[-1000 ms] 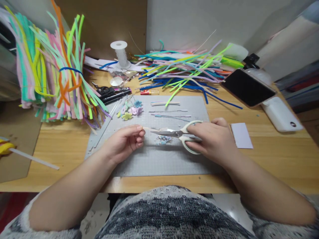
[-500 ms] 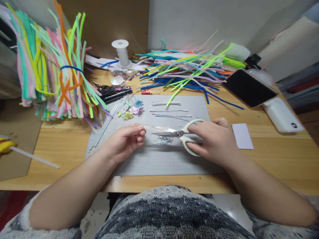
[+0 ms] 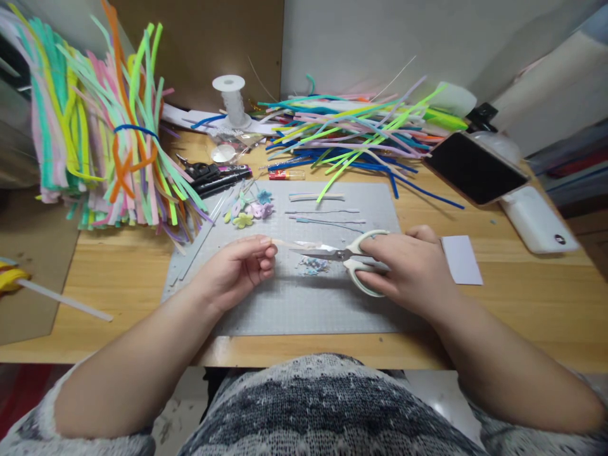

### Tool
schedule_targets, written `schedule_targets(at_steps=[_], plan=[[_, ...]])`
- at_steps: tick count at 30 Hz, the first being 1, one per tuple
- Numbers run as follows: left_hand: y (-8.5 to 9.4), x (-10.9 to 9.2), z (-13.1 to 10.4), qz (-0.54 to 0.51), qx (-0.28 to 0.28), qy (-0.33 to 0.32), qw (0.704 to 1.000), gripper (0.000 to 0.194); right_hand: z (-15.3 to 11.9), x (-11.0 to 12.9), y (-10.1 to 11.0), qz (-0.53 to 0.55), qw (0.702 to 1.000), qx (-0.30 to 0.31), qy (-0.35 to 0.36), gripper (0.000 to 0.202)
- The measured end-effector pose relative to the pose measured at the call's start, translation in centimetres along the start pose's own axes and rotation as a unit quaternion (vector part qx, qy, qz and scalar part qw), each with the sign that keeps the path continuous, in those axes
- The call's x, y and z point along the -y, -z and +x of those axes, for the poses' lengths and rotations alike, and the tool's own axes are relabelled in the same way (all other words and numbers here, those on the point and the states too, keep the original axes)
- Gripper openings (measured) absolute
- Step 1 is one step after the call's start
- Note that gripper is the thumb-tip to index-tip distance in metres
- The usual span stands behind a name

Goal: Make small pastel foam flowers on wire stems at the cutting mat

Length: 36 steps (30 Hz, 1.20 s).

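- Pinching thin pale-pink strip [image 3: 284,244] in left hand [image 3: 244,267], above grey gridded mat [image 3: 304,313] near front edge of wooden desk [image 3: 527,316].
- Gripping steel scissors [image 3: 342,255] by looped white handles in right hand [image 3: 414,269], with blades alongside strip.

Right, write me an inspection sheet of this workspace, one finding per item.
Surface: grey gridded mat on a wooden table.
Job's things: white-handled scissors, a pale strip at their blades; small trimmings on the mat.
Clutter: bundle of coloured stems, loose heap of stems, flower pieces, white spool, phone.
Grips: left grip pinches the strip; right grip holds the scissors.
Cables: nothing seen.
Surroundings: brown board and grey wall behind.
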<state>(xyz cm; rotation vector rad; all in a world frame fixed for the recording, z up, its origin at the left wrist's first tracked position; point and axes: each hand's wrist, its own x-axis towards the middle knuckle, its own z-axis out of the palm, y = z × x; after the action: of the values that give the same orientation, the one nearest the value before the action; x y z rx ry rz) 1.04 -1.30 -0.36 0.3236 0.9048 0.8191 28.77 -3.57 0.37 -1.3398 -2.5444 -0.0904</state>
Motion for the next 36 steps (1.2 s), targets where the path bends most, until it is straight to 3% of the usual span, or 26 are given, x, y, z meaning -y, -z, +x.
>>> schedule_targets(at_steps=[12, 21, 36], plan=[[0.07, 0.04, 0.00, 0.012, -0.008, -0.004, 1.000, 0.013, -0.02, -0.06, 0.15, -0.008, 1.000, 0.003, 0.000, 0.020], [-0.01, 0.20, -0.06, 0.084, -0.023, -0.077, 0.993, 0.018, -0.05, 0.20, 0.17, 0.009, 1.000, 0.002, -0.020, 0.016], [-0.17, 0.59, -0.20, 0.026, 0.009, 0.011, 1.000, 0.014, -0.15, 0.27, -0.26, -0.058, 0.998, -0.025, 0.024, 0.022]])
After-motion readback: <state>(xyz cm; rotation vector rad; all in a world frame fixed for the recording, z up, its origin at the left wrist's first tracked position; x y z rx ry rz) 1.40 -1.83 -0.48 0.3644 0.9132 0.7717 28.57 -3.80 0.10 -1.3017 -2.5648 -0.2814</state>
